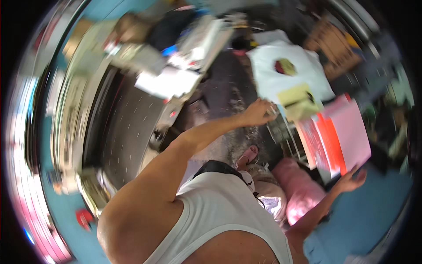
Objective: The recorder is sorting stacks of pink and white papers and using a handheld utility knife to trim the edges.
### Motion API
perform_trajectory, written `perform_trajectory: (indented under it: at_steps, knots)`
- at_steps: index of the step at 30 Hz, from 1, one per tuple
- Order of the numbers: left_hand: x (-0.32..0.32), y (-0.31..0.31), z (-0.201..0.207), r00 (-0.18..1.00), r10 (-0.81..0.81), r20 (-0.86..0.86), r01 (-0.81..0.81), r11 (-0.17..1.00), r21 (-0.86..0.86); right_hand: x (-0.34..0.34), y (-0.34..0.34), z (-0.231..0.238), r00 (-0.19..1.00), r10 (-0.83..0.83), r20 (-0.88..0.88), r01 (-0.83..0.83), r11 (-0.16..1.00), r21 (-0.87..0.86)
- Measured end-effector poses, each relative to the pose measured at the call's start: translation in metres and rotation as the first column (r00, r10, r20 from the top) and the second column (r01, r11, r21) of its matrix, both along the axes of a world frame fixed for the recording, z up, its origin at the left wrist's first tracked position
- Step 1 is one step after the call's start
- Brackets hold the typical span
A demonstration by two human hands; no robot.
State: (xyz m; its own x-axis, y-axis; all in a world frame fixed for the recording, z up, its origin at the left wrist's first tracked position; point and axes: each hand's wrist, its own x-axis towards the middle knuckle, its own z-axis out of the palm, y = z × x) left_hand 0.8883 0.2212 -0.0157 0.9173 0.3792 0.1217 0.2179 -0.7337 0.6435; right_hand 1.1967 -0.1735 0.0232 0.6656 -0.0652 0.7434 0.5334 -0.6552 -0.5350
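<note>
My left hand (260,112) is reached forward beside the near left edge of a white sheet or bag (268,66). Its fingers are curled, and a small shiny bit shows at their tips; blur hides what that is. Low on the right, my right hand (351,180) has its fingers apart at the near edge of a stack of pink and red-orange sheets or folders (351,136). Whether it touches the stack is unclear. Between the hands, a pale yellow piece (299,101) with a dark mark lies across the white sheet's near edge.
A white wire rack (288,136) stands under the stack. Near my legs lie a pink sack (296,187) and a beige sack (268,189). On the left are a large machine with a dark bed (127,127) and white papers (167,82). A cardboard box (332,46) stands far right.
</note>
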Motion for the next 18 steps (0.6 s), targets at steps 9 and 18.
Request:
perform_trajectory:
  at_steps: [9,18]
  knots:
    - [-0.535,-0.149,-0.017,0.629,0.612,-0.48,-0.7,0.714,-0.007,-0.413,0.276,-0.053,0.177,0.902,-0.395,-0.984,0.162,-0.071]
    - [-0.7,-0.387,-0.053,0.013,0.891,-0.454,-0.989,-0.057,-0.14,-0.641,0.526,-0.042,0.023,0.841,-0.54,-0.909,-0.207,-0.362]
